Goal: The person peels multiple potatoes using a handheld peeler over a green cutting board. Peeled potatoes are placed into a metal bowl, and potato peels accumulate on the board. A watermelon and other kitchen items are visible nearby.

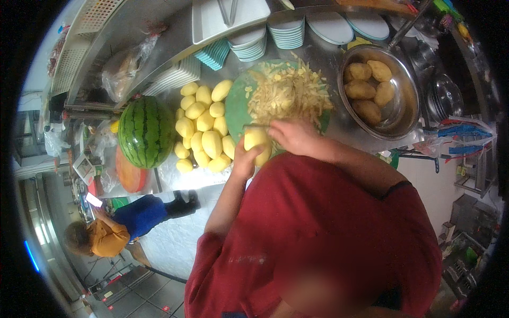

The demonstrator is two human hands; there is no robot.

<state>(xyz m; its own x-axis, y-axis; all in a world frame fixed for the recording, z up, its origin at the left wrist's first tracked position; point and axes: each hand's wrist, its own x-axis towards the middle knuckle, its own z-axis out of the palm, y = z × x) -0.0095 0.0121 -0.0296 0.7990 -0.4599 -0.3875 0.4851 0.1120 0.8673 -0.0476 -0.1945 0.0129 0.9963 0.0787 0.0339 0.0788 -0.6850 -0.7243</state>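
My left hand point(245, 158) grips a mostly pale yellow potato point(255, 139) near the front of my shirt. Against the potato's far end lies a peeler point(256, 127), its handle in my right hand point(296, 136). Just beyond both hands, a heap of potato peelings point(286, 97) covers much of a round green cutting board point(238, 89). Several peeled potatoes point(211, 144) sit close together left of the board. To the right stands a metal bowl point(406, 119) with several unpeeled potatoes point(360, 89) in it.
A watermelon point(145, 133) lies left of the peeled potatoes, by a round wooden board point(130, 173). Stacked dishes point(285, 35) and a white tray point(254, 12) line the back. At lower left, a person in an orange top point(109, 238) holds a phone point(94, 200).
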